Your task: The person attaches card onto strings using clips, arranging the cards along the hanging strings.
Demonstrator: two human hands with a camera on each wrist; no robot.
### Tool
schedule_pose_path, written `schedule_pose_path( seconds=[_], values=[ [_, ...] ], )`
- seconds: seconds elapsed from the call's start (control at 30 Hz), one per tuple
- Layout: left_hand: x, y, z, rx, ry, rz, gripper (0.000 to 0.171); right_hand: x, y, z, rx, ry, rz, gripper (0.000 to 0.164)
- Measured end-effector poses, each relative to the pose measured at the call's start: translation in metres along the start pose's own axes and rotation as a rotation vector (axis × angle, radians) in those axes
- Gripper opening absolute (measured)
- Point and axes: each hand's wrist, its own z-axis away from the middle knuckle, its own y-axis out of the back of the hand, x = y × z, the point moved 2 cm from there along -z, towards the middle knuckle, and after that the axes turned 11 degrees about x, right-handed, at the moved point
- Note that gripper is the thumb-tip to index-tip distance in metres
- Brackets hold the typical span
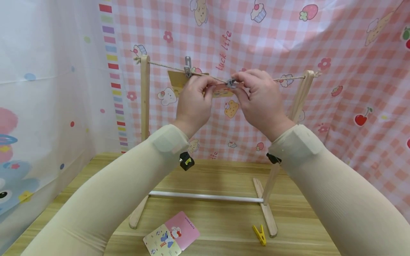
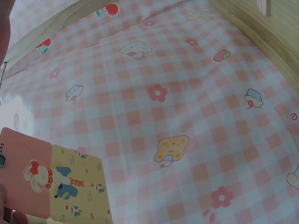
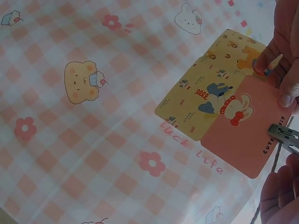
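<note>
A pink and yellow card [image 3: 233, 121] with a rabbit print hangs at a rope line [image 1: 288, 78], a grey metal clip [image 3: 278, 133] biting its pink top edge. My left hand [image 1: 193, 103] pinches that card by its upper corner, thumb in front. At the clip, my right hand [image 1: 262, 101] has thumb and index finger around its handle end. Farther left on the line, a second metal clip [image 1: 188, 67] holds a yellow card [image 1: 176, 79], partly hidden behind my left hand. In the left wrist view, the pink and yellow card [image 2: 77, 184] shows its printed face.
The line runs between two wooden posts [image 1: 145, 96], joined low down by a white bar [image 1: 206, 196]. On the wooden table [image 1: 224, 227] lie another pink and yellow card [image 1: 187, 231] and a yellow clothespin [image 1: 259, 235]. A checked curtain [image 1: 272, 39] hangs behind.
</note>
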Motion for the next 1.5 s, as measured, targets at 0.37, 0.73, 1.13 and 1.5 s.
schedule_pose_path(
  seconds=[0.37,0.73,1.13,1.5],
  values=[
    [0.0,0.0,0.0,0.022,-0.031,-0.002,0.02,0.0,0.0,0.001,0.004,-0.002,-0.002,0.027],
    [-0.003,0.0,0.003,0.068,-0.105,0.029,0.019,0.001,-0.001,0.002,0.024,0.012,-0.001,0.033],
    [-0.006,0.003,0.009,0.088,-0.172,0.043,0.028,0.001,-0.001,0.001,0.055,0.028,-0.018,0.037],
    [-0.01,0.01,0.018,0.044,-0.153,0.059,0.039,-0.001,0.0,-0.002,0.063,0.021,-0.027,0.045]
  ],
)
